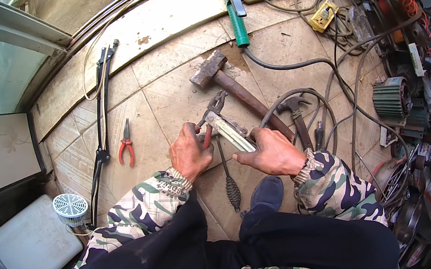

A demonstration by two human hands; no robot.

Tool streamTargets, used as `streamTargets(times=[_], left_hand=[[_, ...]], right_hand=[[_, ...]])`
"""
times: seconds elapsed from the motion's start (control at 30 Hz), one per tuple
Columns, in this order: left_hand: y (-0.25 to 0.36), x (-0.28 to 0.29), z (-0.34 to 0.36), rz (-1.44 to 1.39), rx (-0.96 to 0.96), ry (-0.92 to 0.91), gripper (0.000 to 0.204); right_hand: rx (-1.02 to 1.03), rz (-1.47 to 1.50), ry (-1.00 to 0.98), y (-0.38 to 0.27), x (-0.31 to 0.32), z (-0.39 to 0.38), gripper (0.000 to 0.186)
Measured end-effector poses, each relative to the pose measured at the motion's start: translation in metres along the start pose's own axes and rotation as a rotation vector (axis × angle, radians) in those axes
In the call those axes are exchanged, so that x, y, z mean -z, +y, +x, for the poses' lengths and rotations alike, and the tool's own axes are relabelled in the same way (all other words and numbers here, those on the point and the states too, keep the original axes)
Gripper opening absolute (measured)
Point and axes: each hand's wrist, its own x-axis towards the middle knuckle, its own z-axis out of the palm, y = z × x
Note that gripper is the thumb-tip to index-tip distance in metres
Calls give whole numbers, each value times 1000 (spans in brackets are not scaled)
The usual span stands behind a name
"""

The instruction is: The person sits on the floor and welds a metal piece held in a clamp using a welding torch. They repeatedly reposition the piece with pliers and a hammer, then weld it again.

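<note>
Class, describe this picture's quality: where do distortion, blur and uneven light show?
In the head view, the pale sill bows toward the black round rim; the left hand and right hand look fairly sharp; a smeared patch blurs the lower-left edge; the tiled floor is bright, the shelf clutter at far right darker.

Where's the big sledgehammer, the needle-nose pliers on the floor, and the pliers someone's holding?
Sledgehammer point(243, 93): head view, on its brown handle.
Needle-nose pliers point(126, 141): head view, near the pivot.
Held pliers point(208, 135): head view, on a red handle.
</note>
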Motion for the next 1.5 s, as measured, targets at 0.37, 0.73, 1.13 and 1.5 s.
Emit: streamTargets(times=[0.37, 0.73, 1.13, 1.5], left_hand=[[-4, -1, -1, -37, -4, -7, 47], [-3, -2, 7, -8, -110, 74, 43], [13, 1, -3, -119, -28, -8, 47], [-33, -34, 1, -1175, 127, -285, 57]], right_hand=[[110, -6, 135, 18, -20, 2, 46], [143, 3, 218, 18, -23, 1, 39], [186, -62, 271, 6, -23, -7, 44], [441, 153, 185, -18, -42, -32, 86]])
